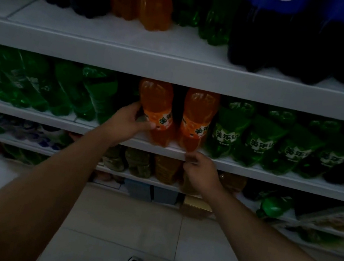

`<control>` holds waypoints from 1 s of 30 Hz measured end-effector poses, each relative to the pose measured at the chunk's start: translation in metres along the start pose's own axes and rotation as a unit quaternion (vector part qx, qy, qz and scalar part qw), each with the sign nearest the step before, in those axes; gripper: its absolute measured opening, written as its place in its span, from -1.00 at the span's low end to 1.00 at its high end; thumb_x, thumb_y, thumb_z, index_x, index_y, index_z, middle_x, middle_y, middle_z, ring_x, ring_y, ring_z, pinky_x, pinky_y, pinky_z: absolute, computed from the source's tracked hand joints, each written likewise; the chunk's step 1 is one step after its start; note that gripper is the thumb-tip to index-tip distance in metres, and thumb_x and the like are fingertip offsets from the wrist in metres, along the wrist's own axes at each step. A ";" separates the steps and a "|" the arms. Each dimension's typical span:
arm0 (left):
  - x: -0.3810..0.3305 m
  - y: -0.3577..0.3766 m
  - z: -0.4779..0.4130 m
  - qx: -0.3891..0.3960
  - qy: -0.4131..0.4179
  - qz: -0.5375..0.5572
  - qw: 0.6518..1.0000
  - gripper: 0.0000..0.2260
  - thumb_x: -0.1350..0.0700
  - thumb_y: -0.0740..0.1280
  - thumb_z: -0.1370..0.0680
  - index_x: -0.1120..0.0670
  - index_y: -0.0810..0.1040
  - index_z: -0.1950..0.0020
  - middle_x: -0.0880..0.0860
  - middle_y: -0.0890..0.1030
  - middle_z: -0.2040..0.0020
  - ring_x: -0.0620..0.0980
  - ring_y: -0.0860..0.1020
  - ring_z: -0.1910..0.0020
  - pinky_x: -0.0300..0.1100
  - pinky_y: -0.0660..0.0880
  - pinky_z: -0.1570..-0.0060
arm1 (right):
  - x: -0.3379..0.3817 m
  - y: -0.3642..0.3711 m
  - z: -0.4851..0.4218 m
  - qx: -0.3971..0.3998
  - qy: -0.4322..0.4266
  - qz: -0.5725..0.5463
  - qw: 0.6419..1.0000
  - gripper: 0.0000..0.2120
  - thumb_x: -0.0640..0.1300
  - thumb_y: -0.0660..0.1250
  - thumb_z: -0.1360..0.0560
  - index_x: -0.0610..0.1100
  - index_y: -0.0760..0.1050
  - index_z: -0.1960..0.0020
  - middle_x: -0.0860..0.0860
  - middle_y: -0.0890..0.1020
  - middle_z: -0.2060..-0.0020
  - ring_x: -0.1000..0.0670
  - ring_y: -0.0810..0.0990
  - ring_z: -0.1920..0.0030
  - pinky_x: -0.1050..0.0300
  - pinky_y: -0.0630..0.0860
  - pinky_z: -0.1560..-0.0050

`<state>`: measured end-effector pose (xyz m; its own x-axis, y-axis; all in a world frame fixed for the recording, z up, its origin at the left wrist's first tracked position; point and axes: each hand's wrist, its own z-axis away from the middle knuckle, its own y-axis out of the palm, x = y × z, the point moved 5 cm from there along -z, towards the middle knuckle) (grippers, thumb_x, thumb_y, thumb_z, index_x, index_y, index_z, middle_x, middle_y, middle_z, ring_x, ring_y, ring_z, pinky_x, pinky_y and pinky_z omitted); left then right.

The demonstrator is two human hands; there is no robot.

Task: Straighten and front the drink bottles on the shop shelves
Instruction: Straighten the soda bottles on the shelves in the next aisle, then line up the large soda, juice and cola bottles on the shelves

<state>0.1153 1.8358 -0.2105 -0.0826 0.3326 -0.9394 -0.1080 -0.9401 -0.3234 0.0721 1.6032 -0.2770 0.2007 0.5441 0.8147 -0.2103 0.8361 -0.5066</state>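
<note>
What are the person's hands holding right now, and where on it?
The left hand grips the left orange bottle at its labelled middle. The right hand holds nothing; its fingers are curled just below the shelf edge.

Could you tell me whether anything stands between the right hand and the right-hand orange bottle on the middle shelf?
Nothing visible does. The right hand is at the shelf lip, just below the right orange bottle, with open space between them. The left hand already grips the left orange bottle.
</note>
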 end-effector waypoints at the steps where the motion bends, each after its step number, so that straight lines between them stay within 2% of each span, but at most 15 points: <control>1: 0.000 0.004 0.003 0.000 0.003 0.013 1.000 -0.47 0.06 0.49 -0.43 -0.11 0.38 -0.35 -0.22 0.54 -0.19 -0.29 0.49 -0.18 -0.03 0.40 -0.32 | -0.003 0.000 -0.001 0.000 0.006 -0.004 1.000 -0.70 -0.18 0.31 -0.47 -0.07 0.53 -0.20 0.02 0.60 -0.05 0.01 0.57 0.00 0.21 0.46 0.02; 4: -0.005 0.030 0.011 -0.018 -0.011 0.052 0.998 -0.25 -0.19 0.56 -0.25 -0.21 0.29 -0.35 -0.20 0.53 -0.20 -0.25 0.51 -0.18 -0.14 0.50 -0.14 | -0.011 0.003 -0.006 -0.001 0.015 0.008 1.000 -0.70 -0.19 0.30 -0.47 -0.08 0.53 -0.20 -0.03 0.61 -0.08 -0.04 0.57 -0.07 0.10 0.49 -0.11; 6: -0.010 0.047 0.009 -0.062 0.003 0.034 0.997 -0.16 -0.13 0.60 -0.22 -0.16 0.22 -0.39 -0.18 0.49 -0.20 -0.33 0.51 -0.11 -0.23 0.54 -0.03 | -0.015 0.007 -0.007 0.008 0.013 0.022 1.000 -0.72 -0.20 0.29 -0.49 -0.10 0.54 -0.19 -0.07 0.61 -0.08 -0.06 0.57 -0.08 0.09 0.48 -0.15; 7: -0.011 0.049 0.007 -0.102 0.003 0.005 0.995 -0.14 -0.08 0.61 -0.23 -0.12 0.22 -0.40 -0.12 0.45 -0.24 -0.31 0.49 -0.13 -0.16 0.52 -0.12 | -0.017 0.009 -0.007 0.011 0.010 0.026 1.000 -0.73 -0.21 0.29 -0.49 -0.12 0.54 -0.18 -0.08 0.62 -0.08 -0.07 0.57 -0.08 0.11 0.47 -0.16; 9: -0.011 0.045 0.004 -0.162 -0.021 -0.050 0.985 -0.16 0.00 0.62 -0.24 -0.02 0.25 -0.41 0.02 0.38 -0.30 -0.09 0.43 -0.24 -0.02 0.41 -0.25 | -0.023 0.009 -0.006 0.011 0.004 0.043 0.999 -0.75 -0.20 0.28 -0.50 -0.14 0.56 -0.17 -0.07 0.62 -0.08 -0.05 0.56 -0.10 0.18 0.44 -0.16; 10: -0.009 0.043 0.003 -0.154 -0.023 -0.037 0.987 -0.22 0.04 0.62 -0.25 -0.02 0.31 -0.37 0.02 0.43 -0.29 -0.05 0.46 -0.24 0.02 0.42 -0.25 | -0.026 0.008 -0.005 0.012 0.004 0.049 0.999 -0.75 -0.18 0.28 -0.51 -0.13 0.56 -0.17 -0.06 0.62 -0.08 -0.04 0.56 -0.10 0.22 0.42 -0.13; 11: -0.007 0.041 0.001 -0.130 -0.015 -0.010 0.991 -0.32 0.08 0.61 -0.27 -0.08 0.38 -0.30 -0.05 0.51 -0.22 -0.10 0.52 -0.19 -0.01 0.48 -0.20 | -0.030 0.008 -0.004 0.014 0.005 0.053 0.998 -0.75 -0.16 0.28 -0.52 -0.12 0.56 -0.18 -0.05 0.62 -0.08 -0.02 0.56 -0.09 0.26 0.40 -0.10; 13: -0.008 0.032 0.003 -0.085 0.001 0.006 0.996 -0.45 0.13 0.59 -0.29 -0.20 0.44 -0.15 -0.24 0.60 -0.05 -0.32 0.56 -0.04 -0.24 0.52 -0.01 | -0.036 0.005 -0.004 0.018 0.006 0.062 0.998 -0.77 -0.13 0.28 -0.53 -0.10 0.56 -0.17 -0.03 0.63 -0.07 0.00 0.56 -0.07 0.32 0.37 -0.01; 14: -0.007 0.026 0.003 -0.071 0.002 0.002 0.997 -0.46 0.14 0.59 -0.30 -0.18 0.45 -0.17 -0.26 0.60 -0.04 -0.36 0.55 -0.03 -0.30 0.49 0.00 | -0.039 0.004 -0.004 0.020 0.007 0.062 0.998 -0.77 -0.12 0.28 -0.53 -0.10 0.56 -0.16 -0.03 0.63 -0.07 0.03 0.55 -0.04 0.37 0.37 0.06; 17: -0.003 0.013 0.002 -0.042 -0.007 -0.028 0.999 -0.44 0.13 0.56 -0.35 -0.08 0.44 -0.29 -0.22 0.56 -0.13 -0.26 0.51 -0.14 -0.19 0.44 -0.17 | -0.044 0.001 -0.005 0.023 0.018 0.055 0.998 -0.78 -0.11 0.28 -0.53 -0.08 0.56 -0.15 -0.02 0.62 -0.04 0.08 0.52 0.06 0.56 0.32 0.38; 19: -0.003 0.015 0.002 -0.020 -0.013 -0.036 0.999 -0.42 0.12 0.54 -0.39 -0.09 0.39 -0.34 -0.27 0.53 -0.13 -0.27 0.49 -0.15 -0.27 0.43 -0.15 | -0.045 0.000 -0.005 0.026 0.019 0.057 0.998 -0.80 -0.10 0.28 -0.53 -0.06 0.57 -0.12 -0.01 0.62 -0.02 0.08 0.52 0.09 0.55 0.32 0.41; 22: -0.005 0.031 0.006 -0.018 -0.006 -0.021 1.000 -0.29 0.13 0.57 -0.34 -0.15 0.28 -0.35 -0.29 0.50 -0.13 -0.38 0.50 -0.07 -0.42 0.45 0.03 | -0.048 -0.001 -0.006 0.025 0.023 0.062 0.997 -0.91 -0.06 0.28 -0.54 0.04 0.54 0.00 0.02 0.63 0.05 0.11 0.55 0.17 0.44 0.35 0.34; 24: -0.004 0.035 0.005 -0.062 0.004 -0.033 0.998 -0.30 0.11 0.60 -0.30 -0.08 0.33 -0.34 -0.19 0.52 -0.15 -0.29 0.51 -0.08 -0.32 0.45 -0.02 | -0.050 -0.004 -0.006 0.023 0.026 0.059 0.998 -0.95 -0.03 0.28 -0.54 0.08 0.51 0.04 0.06 0.61 0.12 0.20 0.50 0.26 0.45 0.35 0.38; 26: -0.003 0.035 0.003 -0.082 0.000 -0.026 0.996 -0.38 0.13 0.58 -0.32 -0.04 0.39 -0.30 -0.13 0.55 -0.13 -0.20 0.52 -0.08 -0.19 0.46 -0.08 | -0.052 -0.008 -0.005 0.022 0.022 0.072 0.997 -0.95 0.00 0.29 -0.53 0.08 0.51 0.03 0.06 0.60 0.14 0.21 0.48 0.28 0.37 0.39 0.28; 30: 0.003 0.036 -0.003 -0.067 -0.015 0.016 0.998 -0.43 0.20 0.56 -0.35 -0.09 0.39 -0.25 -0.21 0.54 -0.06 -0.34 0.50 -0.01 -0.24 0.46 -0.04 | -0.056 -0.013 -0.006 0.019 0.024 0.088 0.996 -0.87 0.04 0.28 -0.53 0.03 0.53 -0.02 0.04 0.60 0.04 0.03 0.56 0.02 0.21 0.44 -0.03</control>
<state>0.1140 1.8025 -0.2251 -0.1130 0.3026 -0.9464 0.0283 -0.9511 -0.3075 0.0692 1.5619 -0.3181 0.2030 0.6860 0.6987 -0.2832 0.7242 -0.6288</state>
